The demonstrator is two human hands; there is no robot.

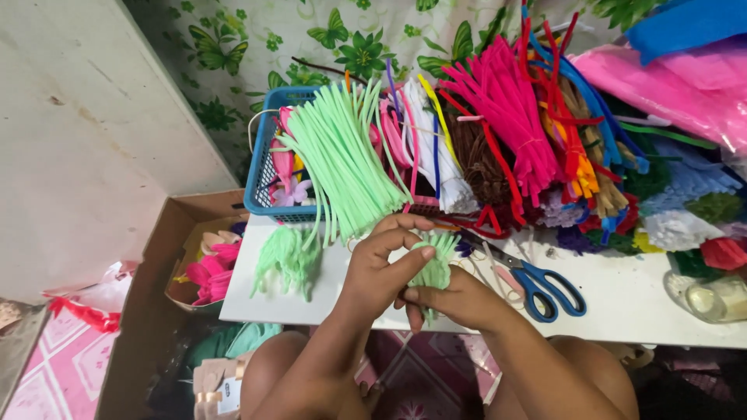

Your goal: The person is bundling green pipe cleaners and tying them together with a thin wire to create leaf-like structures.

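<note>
Both hands meet over the near edge of the white worktop (622,299), just left of the blue-handled scissors (537,284). The left hand (381,264) has its grip pinching the top of a small tuft of pale green pipe cleaners (436,264), thumb and forefinger pressed together on it. The right hand (459,299) cups the same tuft from below, its grip closed around the lower part, thumb touching the stems. The tuft sits between the two hands, above the worktop's front edge and close beside the scissors' blades.

Further left of the scissors, a second loose clump of cut green pieces (288,260) lies on the worktop. Behind it, a long bundle of mint green pipe cleaners (342,155) leans out of a blue plastic basket (261,183). Behind the scissors lie heaps of pipe cleaners: a hot pink bundle (506,109), a white bundle (440,163), brown, red, orange and blue ones. Right of the scissors, at the worktop's end, stands a clear glass jar (720,299). Far left of the scissors, below the worktop, an open cardboard box (156,264) holds pink petal shapes (214,272).
</note>
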